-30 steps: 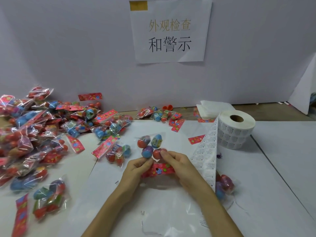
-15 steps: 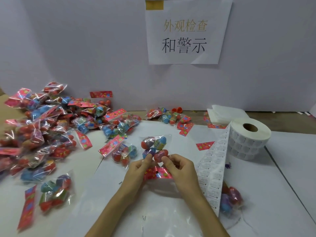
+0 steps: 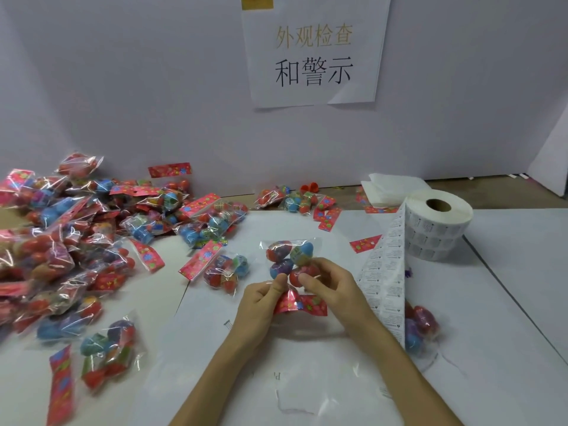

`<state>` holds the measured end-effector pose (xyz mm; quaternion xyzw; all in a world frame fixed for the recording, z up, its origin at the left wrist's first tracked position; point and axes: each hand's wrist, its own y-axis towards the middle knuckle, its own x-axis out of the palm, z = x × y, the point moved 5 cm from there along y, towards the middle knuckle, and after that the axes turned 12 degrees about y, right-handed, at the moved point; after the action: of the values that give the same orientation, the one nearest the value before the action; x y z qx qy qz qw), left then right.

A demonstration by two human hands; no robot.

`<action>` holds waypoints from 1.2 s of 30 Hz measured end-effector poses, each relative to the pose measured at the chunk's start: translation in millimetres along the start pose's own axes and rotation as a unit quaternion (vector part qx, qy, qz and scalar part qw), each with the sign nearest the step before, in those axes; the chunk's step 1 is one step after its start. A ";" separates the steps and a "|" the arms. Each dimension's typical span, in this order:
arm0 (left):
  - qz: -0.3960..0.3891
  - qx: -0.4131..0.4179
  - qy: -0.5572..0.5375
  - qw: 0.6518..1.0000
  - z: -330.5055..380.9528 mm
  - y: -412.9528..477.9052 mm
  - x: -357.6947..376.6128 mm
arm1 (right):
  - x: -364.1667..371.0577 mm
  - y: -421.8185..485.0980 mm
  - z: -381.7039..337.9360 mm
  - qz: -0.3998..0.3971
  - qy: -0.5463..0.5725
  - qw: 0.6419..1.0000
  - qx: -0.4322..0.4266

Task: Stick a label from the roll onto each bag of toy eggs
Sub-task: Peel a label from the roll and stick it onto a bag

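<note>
Right now your two hands meet over the middle of the tabletop (image 3: 507,302), both on one bag of toy eggs (image 3: 289,256). Your left hand (image 3: 261,298) pinches the clear plastic between thumb and curled fingers, just where the bag joins its red header card (image 3: 302,304). Your right hand (image 3: 330,287) has its fingers curled over the near right egg, thumb tip pressed on the plastic beside the left thumb. Whether a label sits under those fingers I cannot tell. The bag points away from you, with four eggs at the far end and the card at the near end, bent between your hands.

To the right, the label roll (image 3: 436,229) stands on its flat side on the tabletop. A wide strip of labels (image 3: 385,281) runs from it toward you, rising in a fold just beside your right wrist. Its near end lies over a second bag (image 3: 419,330) – that one rests on the tabletop right of your forearm, partly hidden.

On the left, a big pile of bags (image 3: 61,241) spreads from the far wall toward you. A single bag (image 3: 107,352) lies at near left, and another bag (image 3: 226,272) just left of your hands. A small cluster of bags (image 3: 292,199) sits far back against the wall, under a paper sign (image 3: 313,50) with printed characters
</note>
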<state>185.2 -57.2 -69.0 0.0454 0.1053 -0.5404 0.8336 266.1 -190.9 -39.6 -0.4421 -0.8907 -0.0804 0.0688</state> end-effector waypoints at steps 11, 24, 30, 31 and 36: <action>0.046 0.007 -0.069 0.997 2.2 2.0 -5.9 | -17.8 -4.2 -12.4 0.109 0.032 0.990 -0.088; -0.094 -0.077 -0.240 0.963 3.6 -0.7 3.0 | -14.8 -1.6 -12.8 0.031 -0.054 0.989 -0.136; -0.058 -0.044 -0.231 0.970 6.4 -2.1 -2.3 | -13.7 -1.5 -9.1 0.059 -0.090 0.986 -0.126; -0.047 -0.045 -0.239 0.969 5.7 -2.0 -3.7 | -16.1 -0.8 -6.8 0.079 -0.059 0.989 -0.109; -0.027 -0.031 -0.195 0.980 5.9 -1.3 -1.8 | -22.0 1.6 11.3 0.082 0.078 0.990 0.085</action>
<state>184.1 -57.3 -62.8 -0.0891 -0.0416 -0.5575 0.8243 280.1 -204.7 -54.8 -0.4986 -0.8471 -0.0327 0.1812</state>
